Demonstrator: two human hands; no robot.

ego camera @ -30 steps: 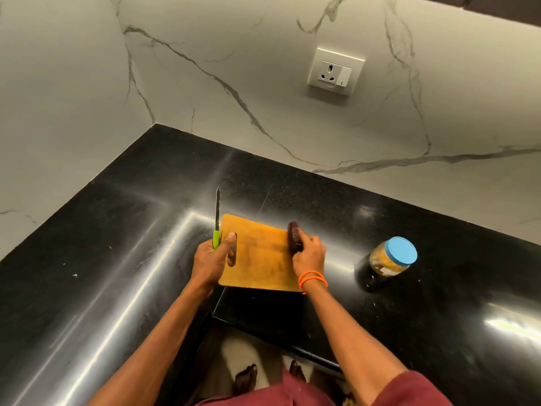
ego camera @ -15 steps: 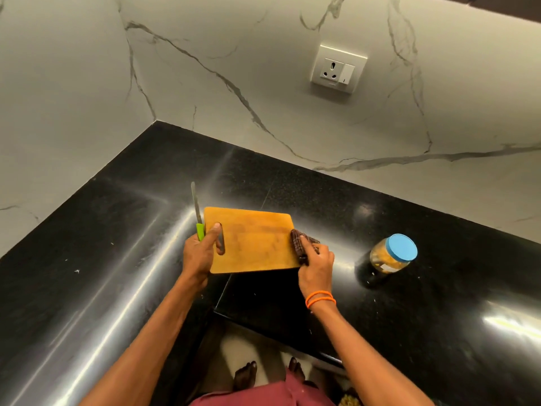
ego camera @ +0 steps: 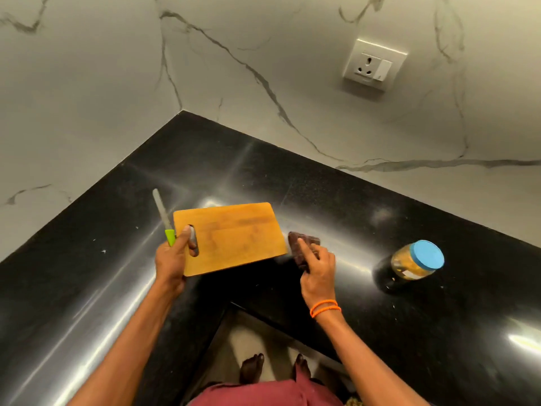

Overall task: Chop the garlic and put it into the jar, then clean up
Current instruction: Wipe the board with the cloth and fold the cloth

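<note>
Since a second ago the cloth (ego camera: pixel 304 249) has slid off the board (ego camera: pixel 234 234) onto the black counter (ego camera: pixel 380 206) just beside its right edge, and the board has swung leftward. Left hand (ego camera: pixel 172 259) grips board and knife (ego camera: pixel 164 218) together, thumb at the handle slot. Right hand (ego camera: pixel 317 272) presses the cloth with curled fingers. Jar (ego camera: pixel 415 263) stands capped, well apart to the right. I judge chopping done, cleanup in hand; next I'd wipe the counter, then put away board and knife.
</note>
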